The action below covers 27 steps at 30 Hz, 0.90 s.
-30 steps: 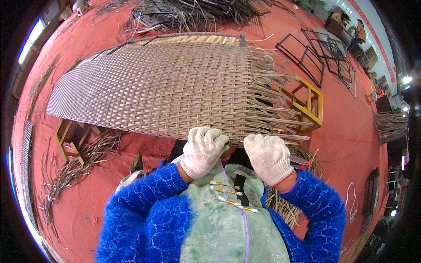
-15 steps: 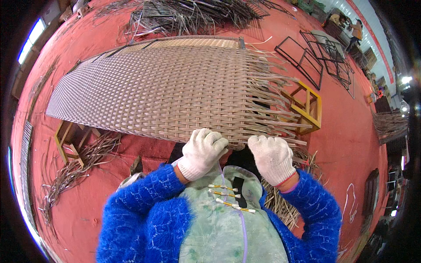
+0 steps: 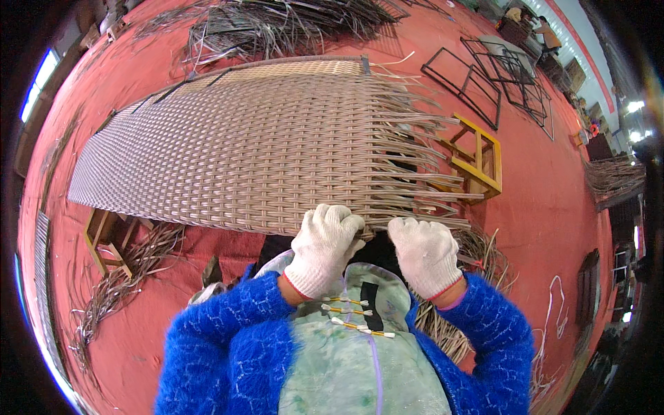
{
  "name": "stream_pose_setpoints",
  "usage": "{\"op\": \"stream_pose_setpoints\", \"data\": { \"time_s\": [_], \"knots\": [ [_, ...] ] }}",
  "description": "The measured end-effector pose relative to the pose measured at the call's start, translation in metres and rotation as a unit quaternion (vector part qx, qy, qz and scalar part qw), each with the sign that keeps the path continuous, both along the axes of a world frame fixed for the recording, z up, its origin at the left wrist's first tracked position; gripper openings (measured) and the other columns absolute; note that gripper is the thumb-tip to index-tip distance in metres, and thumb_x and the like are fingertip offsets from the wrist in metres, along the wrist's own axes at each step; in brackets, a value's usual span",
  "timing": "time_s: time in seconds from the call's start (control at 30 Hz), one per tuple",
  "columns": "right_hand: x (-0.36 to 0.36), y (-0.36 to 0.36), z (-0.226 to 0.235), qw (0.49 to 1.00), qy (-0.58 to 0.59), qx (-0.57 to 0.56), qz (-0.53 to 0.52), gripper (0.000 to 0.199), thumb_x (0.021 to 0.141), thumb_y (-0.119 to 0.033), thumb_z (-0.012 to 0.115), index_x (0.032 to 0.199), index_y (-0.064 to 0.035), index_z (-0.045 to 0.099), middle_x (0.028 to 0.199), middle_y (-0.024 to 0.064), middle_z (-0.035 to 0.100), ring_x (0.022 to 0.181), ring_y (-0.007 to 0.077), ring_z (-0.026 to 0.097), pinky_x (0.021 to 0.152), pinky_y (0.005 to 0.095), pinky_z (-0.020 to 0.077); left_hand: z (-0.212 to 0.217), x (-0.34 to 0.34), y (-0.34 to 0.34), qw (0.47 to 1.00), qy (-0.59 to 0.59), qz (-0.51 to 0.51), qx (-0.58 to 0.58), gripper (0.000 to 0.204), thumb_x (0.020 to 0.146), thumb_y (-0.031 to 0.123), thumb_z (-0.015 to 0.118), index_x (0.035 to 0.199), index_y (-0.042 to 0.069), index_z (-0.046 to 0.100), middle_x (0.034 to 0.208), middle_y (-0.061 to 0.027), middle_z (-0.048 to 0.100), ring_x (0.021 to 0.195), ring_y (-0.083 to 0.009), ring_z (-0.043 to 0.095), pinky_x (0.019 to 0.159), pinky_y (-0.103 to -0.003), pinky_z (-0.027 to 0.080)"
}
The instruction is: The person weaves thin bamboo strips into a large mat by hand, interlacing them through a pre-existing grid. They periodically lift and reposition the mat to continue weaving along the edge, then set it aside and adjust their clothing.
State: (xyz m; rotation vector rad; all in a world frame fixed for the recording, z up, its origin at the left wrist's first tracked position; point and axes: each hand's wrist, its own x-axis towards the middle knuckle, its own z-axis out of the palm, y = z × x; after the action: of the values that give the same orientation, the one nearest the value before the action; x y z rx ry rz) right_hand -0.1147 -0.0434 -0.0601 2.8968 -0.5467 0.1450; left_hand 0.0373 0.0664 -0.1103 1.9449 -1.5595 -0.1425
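So, right by both hands is this big brown woven panel [image 3: 235,145], curved along its far side and spreading away up and to the left of the left hand. The left hand [image 3: 324,245], in a white knit glove, is curled closed on the panel's near edge, close to its unfinished corner. The right hand [image 3: 425,256], gloved the same way, is just to the right of that corner with its fingers bunched into a fist. From where I'm standing I honestly can't tell if there's a strand tucked inside.

Just above the right hand, a whole fringe of loose ends [image 3: 384,138] sticks out sideways from the weave. Beyond those, up and right of that hand, sits a yellow wooden frame [image 3: 477,175], with some thin black metal frames [image 3: 461,99] lying farther off on the red floor [image 3: 553,207]. Well left of the left hand, another wooden frame [image 3: 95,254] pokes out under the panel's edge, with a messy heap of strips [image 3: 131,277] next to it. More strips [image 3: 443,328] show below the right hand, and a dark pile [image 3: 270,31] is way past the panel from both hands.
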Motion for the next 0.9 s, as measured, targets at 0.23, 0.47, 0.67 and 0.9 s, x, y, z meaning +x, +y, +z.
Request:
{"op": "stream_pose_setpoints", "data": {
  "time_s": [0.23, 0.47, 0.67, 0.9],
  "knots": [
    [0.005, -0.003, -0.004, 1.000, -0.004, -0.022, 0.021, 0.013, 0.079, -0.016, 0.056, 0.087, -0.0066, 0.056, 0.068, 0.0078, 0.058, 0.057, 0.0239, 0.061, 0.050, 0.0381, 0.0469, 0.001, 0.001, -0.005, 1.000, -0.010, -0.018, 0.002, 0.026, 0.068, 0.015, 0.078, 0.090, 0.010, 0.065, 0.095, -0.0071, 0.060, 0.096, -0.0304, 0.055, 0.084, -0.043, 0.044],
    [0.005, -0.004, 0.007, 0.997, 0.075, -0.016, 0.029, 0.009, 0.079, -0.015, 0.055, 0.085, -0.0086, 0.055, 0.073, 0.0077, 0.059, 0.066, 0.0244, 0.063, 0.059, 0.0369, 0.0499, -0.002, 0.006, -0.003, 0.998, -0.009, -0.056, -0.002, 0.027, 0.069, 0.015, 0.077, 0.093, 0.011, 0.066, 0.097, -0.0073, 0.061, 0.095, -0.0304, 0.056, 0.082, -0.043, 0.046],
    [-0.003, -0.013, 0.014, 0.995, 0.008, 0.093, -0.041, 0.010, 0.085, -0.018, 0.058, 0.083, -0.0092, 0.054, 0.071, 0.0086, 0.058, 0.066, 0.0278, 0.062, 0.059, 0.0392, 0.0489, -0.008, 0.030, 0.028, 0.989, 0.060, -0.003, -0.137, 0.036, 0.074, 0.014, 0.075, 0.109, 0.012, 0.065, 0.105, -0.0089, 0.060, 0.097, -0.0286, 0.057, 0.087, -0.040, 0.047],
    [0.001, 0.007, 0.009, 0.994, -0.033, 0.101, 0.017, 0.014, 0.086, -0.023, 0.062, 0.084, -0.0119, 0.054, 0.067, 0.0064, 0.056, 0.062, 0.0271, 0.060, 0.058, 0.0389, 0.0462, -0.022, 0.061, 0.061, 0.981, -0.013, 0.113, -0.155, 0.026, 0.075, 0.009, 0.073, 0.100, 0.012, 0.065, 0.100, -0.0058, 0.061, 0.095, -0.0282, 0.056, 0.085, -0.040, 0.044]
  ]
}}
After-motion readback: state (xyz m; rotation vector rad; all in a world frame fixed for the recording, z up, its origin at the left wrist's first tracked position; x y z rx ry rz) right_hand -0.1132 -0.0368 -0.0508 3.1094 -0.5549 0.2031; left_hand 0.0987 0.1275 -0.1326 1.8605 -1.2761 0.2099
